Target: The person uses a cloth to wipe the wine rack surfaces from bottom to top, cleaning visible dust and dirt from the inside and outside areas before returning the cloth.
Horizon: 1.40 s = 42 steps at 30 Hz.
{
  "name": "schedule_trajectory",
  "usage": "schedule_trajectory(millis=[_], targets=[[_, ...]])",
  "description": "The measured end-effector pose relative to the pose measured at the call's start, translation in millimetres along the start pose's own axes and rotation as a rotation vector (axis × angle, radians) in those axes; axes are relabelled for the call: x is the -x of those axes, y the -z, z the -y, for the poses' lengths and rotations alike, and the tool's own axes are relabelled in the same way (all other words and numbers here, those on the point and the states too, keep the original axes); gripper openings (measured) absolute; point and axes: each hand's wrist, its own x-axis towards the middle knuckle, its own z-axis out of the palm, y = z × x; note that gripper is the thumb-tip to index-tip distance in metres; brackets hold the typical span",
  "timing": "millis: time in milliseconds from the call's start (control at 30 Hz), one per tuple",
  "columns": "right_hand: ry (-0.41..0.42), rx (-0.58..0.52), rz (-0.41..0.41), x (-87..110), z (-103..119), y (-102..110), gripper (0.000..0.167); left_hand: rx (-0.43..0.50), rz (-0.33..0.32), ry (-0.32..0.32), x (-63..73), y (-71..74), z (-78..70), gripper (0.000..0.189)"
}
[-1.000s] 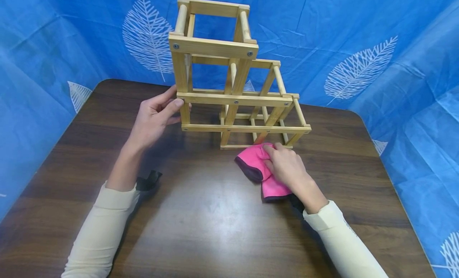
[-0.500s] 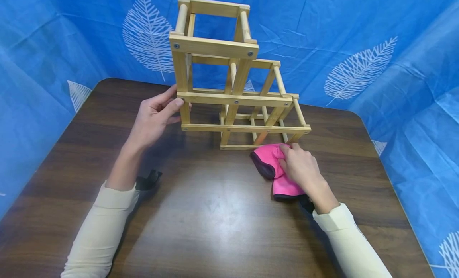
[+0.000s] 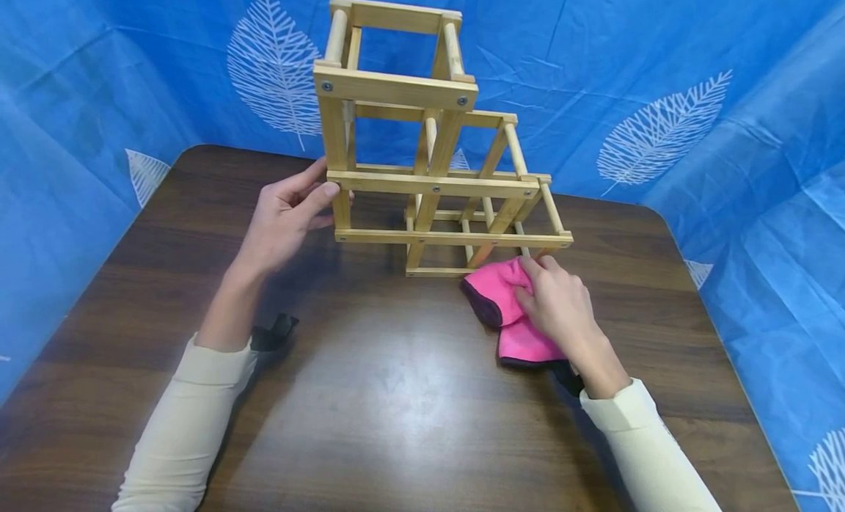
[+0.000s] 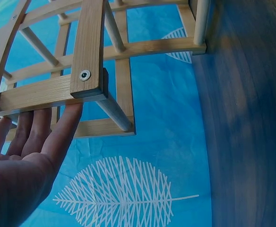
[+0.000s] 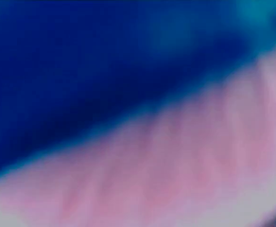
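A stepped wooden rack of slats and dowels stands toward the back of the table, its tall side on the left. My left hand grips its left upright, thumb on the front and fingers behind; the left wrist view shows those fingers against the slat. At the rack's low right end, my right hand holds a bunched pink cloth with dark edging against the bottom front. Part of the cloth lies hidden under that hand. In the right wrist view a blurred pink surface fills the lower half.
The dark wood-grain table extends in front of the rack and to both sides. Blue sheeting printed with white leaves hangs close behind the rack and along both sides. A black strap shows by the left wrist.
My right hand and the pink cloth have slid right along the rack's bottom front, then slightly back toward the rack. The left hand keeps its grip, and the rack has barely moved.
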Motion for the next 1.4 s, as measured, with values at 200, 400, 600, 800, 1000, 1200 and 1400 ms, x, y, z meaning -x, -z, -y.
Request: schedule_trajectory(millis=[200, 400, 600, 800, 1000, 1200, 1400], targets=[[0.048, -0.149, -0.202, 2.3, 9, -6, 0.049, -0.002, 0.001, 0.001, -0.6, -2.0, 0.4, 0.049], [0.087, -0.228, -0.358, 5.7, 17, -18, 0.053, 0.005, -0.006, 0.001, -3.4, -4.1, 0.6, 0.049], [0.144, -0.22, -0.377, 3.2, 22, -25, 0.053, 0.004, 0.0, -0.003, -3.1, -4.8, 0.6, 0.049], [0.197, -0.157, -0.349, 0.6, 23, -25, 0.051, -0.006, -0.001, -0.008, -3.7, -4.4, -0.2, 0.049], [0.216, -0.09, -0.216, -0.4, 23, -27, 0.043, -0.027, -0.001, -0.006, -3.7, -4.6, 0.7, 0.049], [0.194, -0.061, -0.085, -2.8, 26, -24, 0.042, -0.054, -0.005, -0.002, -2.3, -3.7, -0.9, 0.049], [0.208, -0.046, 0.002, -6.5, 28, -21, 0.039, -0.057, -0.01, 0.002, -0.4, -2.4, -0.8, 0.049]])
